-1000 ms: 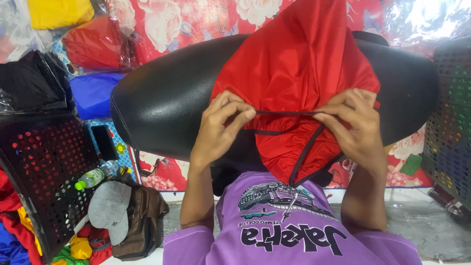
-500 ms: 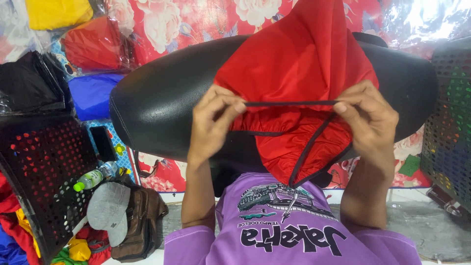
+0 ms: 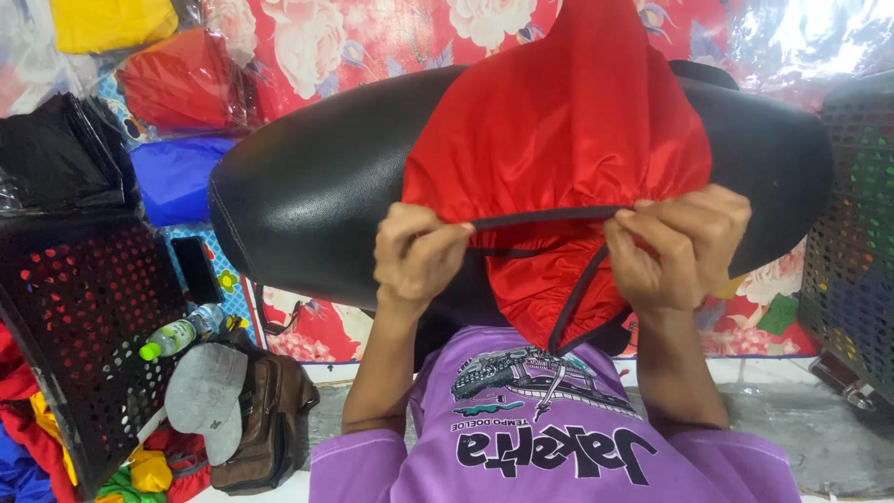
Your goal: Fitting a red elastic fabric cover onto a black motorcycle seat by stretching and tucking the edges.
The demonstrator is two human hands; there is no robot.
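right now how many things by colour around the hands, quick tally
Red: 1, the red cover whose dark hem both the left hand and right hand pinch
Black: 2, the seat and perforated crate
Grey: 1, cap
Brown: 1, bag
Clear with green lid: 1, bottle
Total: 6

Left hand (image 3: pixel 419 256) and right hand (image 3: pixel 675 247) pinch the dark edge band (image 3: pixel 545 219) of a red cover (image 3: pixel 559 140) draped over a black seat (image 3: pixel 307 196). Black basket (image 3: pixel 84 307) at 8 o'clock.
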